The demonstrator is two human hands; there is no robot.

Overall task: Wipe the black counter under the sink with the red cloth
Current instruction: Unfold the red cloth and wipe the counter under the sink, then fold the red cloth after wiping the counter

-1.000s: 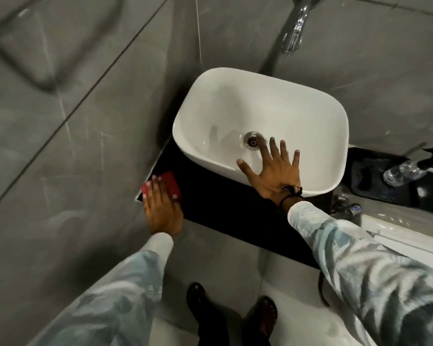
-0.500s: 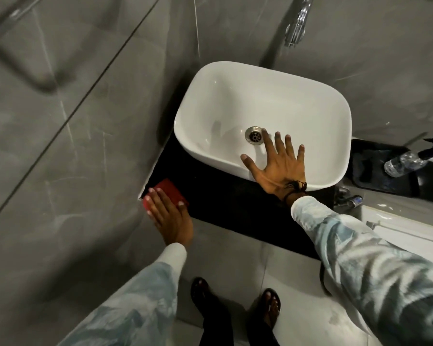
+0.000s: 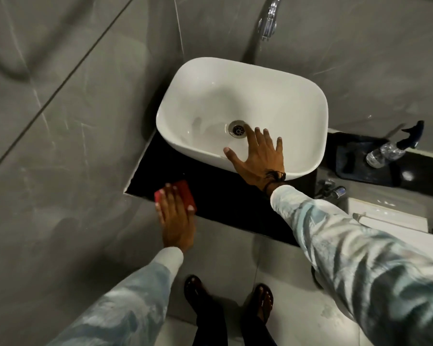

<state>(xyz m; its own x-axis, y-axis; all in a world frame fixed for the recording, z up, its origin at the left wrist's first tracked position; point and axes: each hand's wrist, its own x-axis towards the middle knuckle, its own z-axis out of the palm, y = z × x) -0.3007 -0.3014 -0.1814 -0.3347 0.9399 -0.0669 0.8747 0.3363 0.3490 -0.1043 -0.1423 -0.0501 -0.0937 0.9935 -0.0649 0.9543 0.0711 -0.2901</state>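
Observation:
A folded red cloth (image 3: 183, 192) lies on the front edge of the black counter (image 3: 218, 196), near its left corner. My left hand (image 3: 176, 221) presses flat on the cloth, fingers over most of it. The white sink (image 3: 235, 96) stands on the counter and hides its middle and back. My right hand (image 3: 259, 156) rests spread on the sink's front rim, fingers reaching into the bowl beside the drain (image 3: 237, 129). It holds nothing.
Grey tiled walls close in on the left and behind. A chrome tap (image 3: 269, 21) hangs over the sink. A spray bottle (image 3: 390, 149) lies on a black mat at right, above a chrome fitting (image 3: 331, 191) and a white fixture (image 3: 390, 221). My feet (image 3: 230, 303) stand on the floor below.
My left hand has slid the red cloth to the right along the counter's front edge, away from the left corner. My right hand has stayed on the sink rim.

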